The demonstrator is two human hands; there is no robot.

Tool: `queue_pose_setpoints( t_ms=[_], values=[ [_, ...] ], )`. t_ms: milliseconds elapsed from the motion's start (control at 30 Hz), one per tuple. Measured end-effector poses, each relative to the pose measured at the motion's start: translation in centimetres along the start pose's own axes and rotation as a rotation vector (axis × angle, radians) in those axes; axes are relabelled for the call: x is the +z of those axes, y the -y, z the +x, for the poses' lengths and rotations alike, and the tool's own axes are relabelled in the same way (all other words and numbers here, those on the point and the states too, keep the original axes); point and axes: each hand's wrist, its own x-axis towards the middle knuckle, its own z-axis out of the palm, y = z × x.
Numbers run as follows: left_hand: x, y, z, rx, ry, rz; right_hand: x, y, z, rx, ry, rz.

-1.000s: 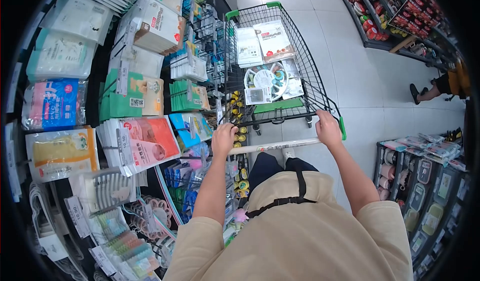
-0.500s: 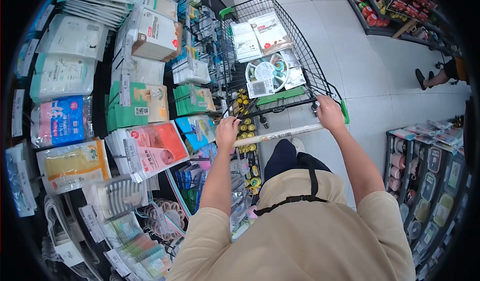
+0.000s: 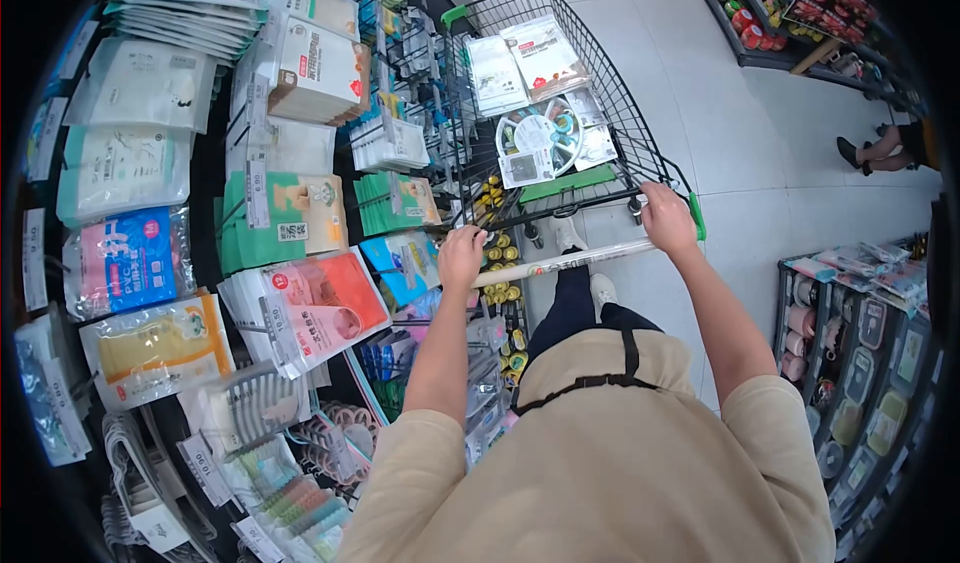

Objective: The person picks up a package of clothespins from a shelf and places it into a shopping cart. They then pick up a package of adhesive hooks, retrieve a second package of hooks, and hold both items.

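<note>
A black wire shopping cart (image 3: 640, 113) with green corner pieces stands ahead of me. My left hand (image 3: 461, 259) is closed around the left end of its pale push handle (image 3: 570, 263). At the other end, my right hand (image 3: 668, 218) is wrapped round the handle's right side. Inside the cart lie two flat white packs, one a plain-looking pack (image 3: 495, 75) and one a printed pack (image 3: 545, 55). Nearer to me rests a round clear-lidded case (image 3: 540, 143) with small coloured pieces in it. A silvery flat packet (image 3: 592, 113) lies beside it.
Close on my left runs a tall rack hung with packets, such as green bags (image 3: 290, 218) and pink packs (image 3: 325, 308). A low shelf of boxes (image 3: 860, 363) stands at the right. Farther off, a person's legs (image 3: 880, 150) show near another shelf (image 3: 790, 18).
One of my shoes now shows ahead, under the handle. The rack's packets have slid slightly down in view. Both hands keep their grip, and the person's legs at right have shifted.
</note>
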Motion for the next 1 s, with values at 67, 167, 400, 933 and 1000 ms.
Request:
queue_pose_setpoints(
  t_ms=[67, 167, 400, 933, 1000],
  values=[
    [-0.1, 0.1, 0.6, -0.017, 0.0, 0.005, 0.1, 0.0, 0.5, -0.001, -0.019, 0.0],
    [0.0, 0.8, 0.9, -0.039, 0.056, -0.012, 0.0, 0.2, 0.9, 0.009, -0.004, 0.001],
    [-0.2, 0.3, 1.5, -0.049, 0.073, -0.053, -0.5, 0.2, 1.6, -0.007, 0.017, -0.02],
    [12.7, 0.1, 14.2, -0.152, 0.43, -0.718, -1.1, 2.1, 3.6, -0.003, 0.122, -0.081],
    [17.0, 1.4, 17.1, -0.178, 0.554, -0.625, -1.1, 2.0, 3.9, 0.004, 0.162, -0.094]
  ],
)
